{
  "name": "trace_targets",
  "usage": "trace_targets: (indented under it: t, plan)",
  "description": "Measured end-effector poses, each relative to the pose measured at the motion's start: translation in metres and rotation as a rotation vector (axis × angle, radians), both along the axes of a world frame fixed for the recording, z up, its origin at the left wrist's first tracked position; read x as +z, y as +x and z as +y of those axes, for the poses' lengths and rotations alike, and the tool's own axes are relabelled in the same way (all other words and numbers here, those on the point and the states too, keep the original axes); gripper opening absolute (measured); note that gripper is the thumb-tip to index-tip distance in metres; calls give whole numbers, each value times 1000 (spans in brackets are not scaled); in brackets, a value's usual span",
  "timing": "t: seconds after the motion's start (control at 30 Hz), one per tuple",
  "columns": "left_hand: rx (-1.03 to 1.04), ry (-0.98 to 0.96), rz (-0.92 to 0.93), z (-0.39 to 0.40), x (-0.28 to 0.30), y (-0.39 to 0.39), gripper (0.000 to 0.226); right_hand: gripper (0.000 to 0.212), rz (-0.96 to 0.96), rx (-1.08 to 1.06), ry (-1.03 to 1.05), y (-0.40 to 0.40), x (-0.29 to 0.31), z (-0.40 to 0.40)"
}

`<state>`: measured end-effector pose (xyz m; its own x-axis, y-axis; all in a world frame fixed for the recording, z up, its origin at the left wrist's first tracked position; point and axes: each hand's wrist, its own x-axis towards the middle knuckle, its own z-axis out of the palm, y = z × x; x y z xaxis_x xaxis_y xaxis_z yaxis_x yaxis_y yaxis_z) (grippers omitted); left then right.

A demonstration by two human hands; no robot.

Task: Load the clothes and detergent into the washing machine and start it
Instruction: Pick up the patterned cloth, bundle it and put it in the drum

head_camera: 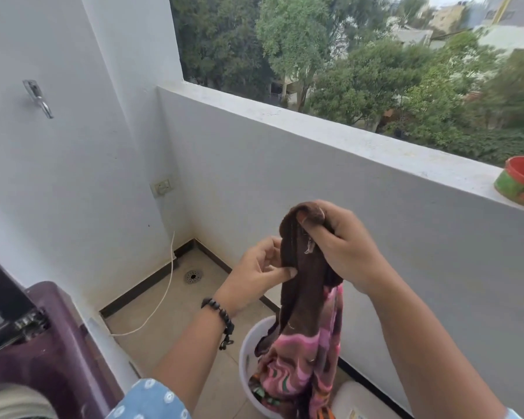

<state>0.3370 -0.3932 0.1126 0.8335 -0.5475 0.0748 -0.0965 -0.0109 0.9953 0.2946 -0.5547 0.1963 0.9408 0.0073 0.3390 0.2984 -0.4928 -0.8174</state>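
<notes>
Both hands up over the basket. My right hand (342, 246) is clenched round the bunched top of one garment (306, 322) — dark brown up top, pink-and-brown wavy print lower down. My left hand (260, 273) pinches the brown edge between thumb and fingers, just beside the right. The garment hangs straight down, and its lower end is in one white laundry basket (246, 361) on the tiled floor, with more cloth bunched inside; can't count the pieces in there.

One washing machine (52, 343) at lower left, purple body, lid up. Something pale sits at its bottom-left edge, can't tell what.

Other counts: one beaded bracelet (221, 317) on my left wrist, one wall socket (161, 186), one white cable (167, 285) running down from it across the floor, one floor drain (193, 276), one metal hook (38, 98) on the wall, one red-and-green tub (519, 184) on the parapet (330, 128) — partly cut off by the frame.

White object (360, 400) beside the basket, label too blurred to read. No legible writing anywhere.
</notes>
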Motion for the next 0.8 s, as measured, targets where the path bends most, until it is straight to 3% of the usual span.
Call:
trace_targets:
  t: [0.17,0.3,0.43,0.53,0.6,0.7,0.8]
  plan:
    - [-34,298,16,-9,-46,2,30,23,-86,39,83,-8,25,0]
    - [64,523,-51,-2,-75,9,23,28,-191,53,365,-19,50,-4]
    - [179,392,13,12,-69,11,40,28,-271,-101,589,-17,59,-19]
    - [209,220,-47,6,-32,10,20,29,-262,-209,637,-5,40,-30]
    - [160,153,-138,-2,0,8,26,26,-156,-228,662,4,16,-25]
    - [159,80,-265,-14,32,7,22,19,75,-104,661,3,-20,-3]
    - [229,62,-362,-21,49,7,18,47,230,131,500,-5,-44,11]
